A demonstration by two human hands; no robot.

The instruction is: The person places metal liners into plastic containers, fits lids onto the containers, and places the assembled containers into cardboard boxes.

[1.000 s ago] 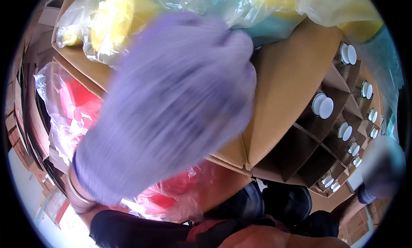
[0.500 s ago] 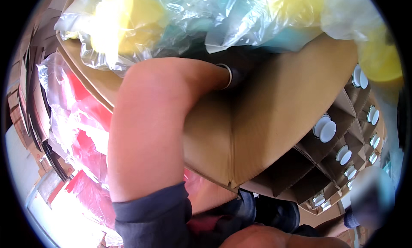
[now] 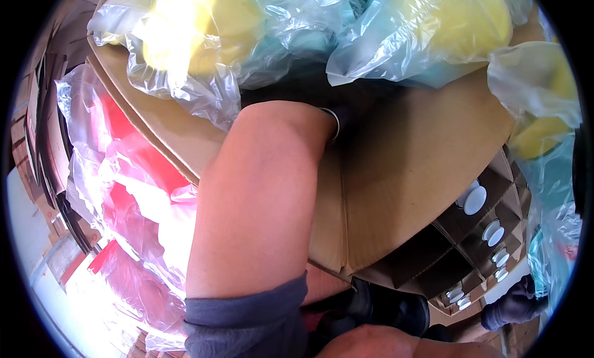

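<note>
My left arm reaches down into an open cardboard box [image 3: 408, 166], the sleeve pushed up above the elbow. A pale band circles its wrist, and beyond it my left hand [image 3: 351, 115], dark-gloved, sinks into shadow with its fingers hidden. Above it lie clear plastic bags holding yellow [image 3: 461, 21] and teal pieces. Low on the right, my right hand [image 3: 512, 305] in a dark glove is beside a teal plastic bag [image 3: 544, 237]. Its fingers do not show distinctly, so I cannot tell what it grips.
A divided carton [image 3: 455, 225] to the right has white round-topped items [image 3: 475, 200] in some compartments. Red pieces in clear plastic bags [image 3: 130, 154] crowd the left side. Flattened cardboard [image 3: 46, 129] leans at the far left.
The view has shifted, and my left arm appears further right, still inside the box. My right hand, blurred before, shows more sharply beside the teal bag. The bags at upper right sit differently.
</note>
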